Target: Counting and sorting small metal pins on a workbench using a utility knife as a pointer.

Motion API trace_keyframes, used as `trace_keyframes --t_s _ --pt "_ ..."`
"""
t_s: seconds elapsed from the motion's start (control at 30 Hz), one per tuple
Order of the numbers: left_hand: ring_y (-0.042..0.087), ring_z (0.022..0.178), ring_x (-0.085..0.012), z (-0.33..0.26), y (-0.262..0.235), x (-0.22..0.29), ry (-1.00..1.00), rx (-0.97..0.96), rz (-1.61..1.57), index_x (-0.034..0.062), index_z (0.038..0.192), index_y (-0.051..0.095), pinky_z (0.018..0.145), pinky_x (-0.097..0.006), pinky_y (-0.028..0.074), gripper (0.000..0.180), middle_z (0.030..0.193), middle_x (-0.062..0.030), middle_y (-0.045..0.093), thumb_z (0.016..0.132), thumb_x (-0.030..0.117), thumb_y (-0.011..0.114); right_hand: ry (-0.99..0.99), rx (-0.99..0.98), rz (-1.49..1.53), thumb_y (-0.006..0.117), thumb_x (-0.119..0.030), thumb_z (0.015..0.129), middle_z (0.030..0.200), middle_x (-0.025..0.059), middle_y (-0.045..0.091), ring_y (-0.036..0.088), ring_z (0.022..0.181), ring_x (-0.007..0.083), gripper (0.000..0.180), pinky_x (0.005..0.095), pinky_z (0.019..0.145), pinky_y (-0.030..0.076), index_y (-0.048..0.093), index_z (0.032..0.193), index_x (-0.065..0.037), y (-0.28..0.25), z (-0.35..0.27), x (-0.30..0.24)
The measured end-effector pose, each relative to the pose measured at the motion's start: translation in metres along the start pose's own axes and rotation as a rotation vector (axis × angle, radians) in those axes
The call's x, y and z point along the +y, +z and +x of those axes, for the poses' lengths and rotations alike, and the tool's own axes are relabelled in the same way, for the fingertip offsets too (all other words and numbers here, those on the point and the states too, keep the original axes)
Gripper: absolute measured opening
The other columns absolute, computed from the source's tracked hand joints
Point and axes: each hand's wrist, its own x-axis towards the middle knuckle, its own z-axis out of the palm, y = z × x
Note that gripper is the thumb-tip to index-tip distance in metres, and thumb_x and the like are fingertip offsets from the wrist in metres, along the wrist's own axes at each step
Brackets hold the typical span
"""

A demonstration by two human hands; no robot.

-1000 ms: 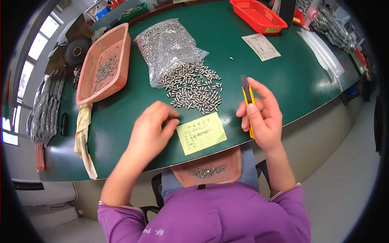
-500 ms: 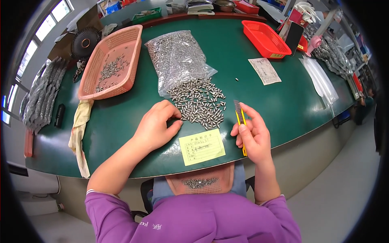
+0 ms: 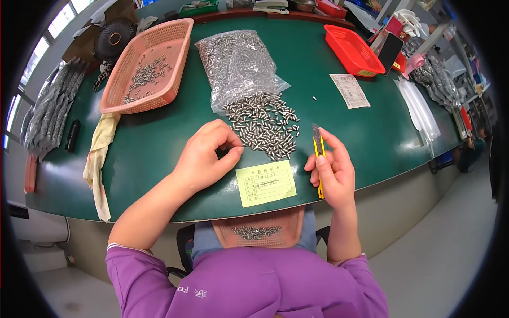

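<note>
My right hand [image 3: 336, 172] is wrapped round a yellow utility knife [image 3: 319, 151]; its blade points up, away from me. At the near left edge of a loose pile of small metal pins with pointed ends [image 3: 262, 127], my left hand [image 3: 209, 156] rests with fingers curled and thumb drawn in to the fingertips; anything between them is hidden. Behind the pile lies a clear plastic bag [image 3: 236, 63] full of the same pieces, its mouth toward the pile. A yellow-green label card [image 3: 266, 184] lies flat between my hands.
A pink basket [image 3: 177, 69] with some pieces stands left; another pink basket [image 3: 257, 241] with pieces sits on my lap. Farther right are a red tray [image 3: 352, 58], a paper slip [image 3: 350, 91] and clear plastic sleeves [image 3: 419, 111]. A cloth [image 3: 101, 159] hangs over the left table edge.
The whole view has shifted slightly. My left thumb and fingertips have drawn closer together beside the pile. The knife stays in my right hand, held a little more upright.
</note>
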Motion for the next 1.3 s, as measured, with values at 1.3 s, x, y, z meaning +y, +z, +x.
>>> trace_keyframes --t_s 1.3 --pt "0.058 0.073 -0.0143 -0.005 -0.002 -0.007 0.109 0.060 -0.058 0.0028 0.084 0.061 0.063 -0.026 0.049 0.014 0.088 -0.0060 0.059 0.078 -0.005 0.072 -0.006 -0.031 -0.261 0.062 -0.015 0.098 0.071 0.0012 0.062 0.058 0.065 0.0097 0.057 0.0287 0.065 0.048 0.044 0.152 -0.013 0.000 -0.003 -0.005"
